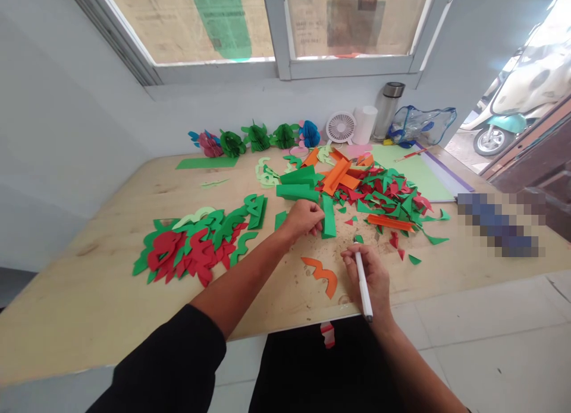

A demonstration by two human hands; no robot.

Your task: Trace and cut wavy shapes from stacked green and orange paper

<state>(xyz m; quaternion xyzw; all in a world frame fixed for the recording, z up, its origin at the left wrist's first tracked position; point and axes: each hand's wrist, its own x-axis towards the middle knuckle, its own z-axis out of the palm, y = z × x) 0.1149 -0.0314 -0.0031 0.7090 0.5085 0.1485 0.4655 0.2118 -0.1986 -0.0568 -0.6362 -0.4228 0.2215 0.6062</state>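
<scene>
The right hand (375,276) grips a white pen (363,285). The left hand (304,218) has its fingers bent, touching the edge of a green strip (329,219) at its three o'clock; whether they pinch it, I cannot tell. An orange cutout (331,277) lies at the right hand's nine o'clock on the table (111,234). From the left hand, scraps (397,193) heap between two and three o'clock, red and green cutouts (196,246) between eight and nine, paper figures (257,137) at eleven.
</scene>
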